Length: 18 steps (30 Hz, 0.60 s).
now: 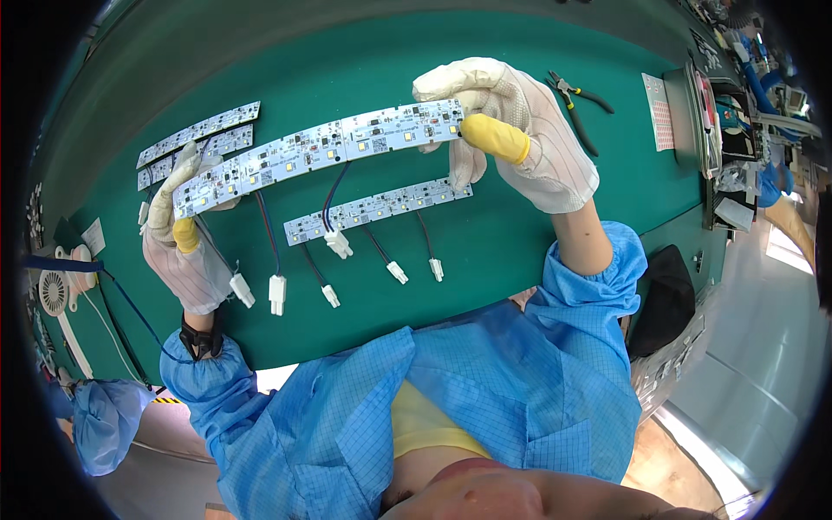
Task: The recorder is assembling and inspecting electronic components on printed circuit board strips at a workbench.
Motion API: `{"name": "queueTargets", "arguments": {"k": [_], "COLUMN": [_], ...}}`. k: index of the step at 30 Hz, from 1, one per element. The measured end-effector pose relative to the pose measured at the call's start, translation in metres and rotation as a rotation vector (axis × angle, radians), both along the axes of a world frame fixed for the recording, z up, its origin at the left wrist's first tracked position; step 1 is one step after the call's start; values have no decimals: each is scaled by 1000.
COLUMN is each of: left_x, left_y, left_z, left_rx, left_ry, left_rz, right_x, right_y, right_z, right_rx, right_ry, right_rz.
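Observation:
A long white LED circuit board strip (299, 154) is held up above the green mat, its wires and white plugs hanging down. My left hand (178, 230), gloved in white with a yellow thumb cover, grips its left end. The strip's right end is pinched between thumb and fingers of my right hand (520, 130), gloved the same way. Below lies another LED strip (381, 211) on the mat, with white connectors (397, 272) on short leads toward me. Two more LED strips (199, 134) lie at the far left, partly hidden by my left hand.
Cutting pliers (574, 100) with black and yellow handles lie at the right, near a printed sheet (658, 113). A bin with papers (689, 121) stands at the mat's right edge. At left are a small white fan (55, 293) and a blue cord (130, 308) running to my left wrist.

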State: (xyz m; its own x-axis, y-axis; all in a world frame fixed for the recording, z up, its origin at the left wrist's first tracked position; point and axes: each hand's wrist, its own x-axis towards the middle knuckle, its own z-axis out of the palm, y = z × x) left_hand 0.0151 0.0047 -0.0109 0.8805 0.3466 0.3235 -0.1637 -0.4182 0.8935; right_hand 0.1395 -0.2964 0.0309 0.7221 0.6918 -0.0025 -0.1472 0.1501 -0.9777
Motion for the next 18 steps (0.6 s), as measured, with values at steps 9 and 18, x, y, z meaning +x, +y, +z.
{"name": "queueTargets", "arguments": {"k": [9,18], "left_x": [-2,-5], "left_y": [7,-2], "left_z": [-6,1], "left_rx": [-25,-89], "left_ry": [-22,-165], "left_rz": [-22,-94], "right_x": [3,3], "right_y": [0,0], "right_z": [-5,-2], "right_rx": [82,25], "right_ry": [-17,-22], "right_rz": [26,21]}}
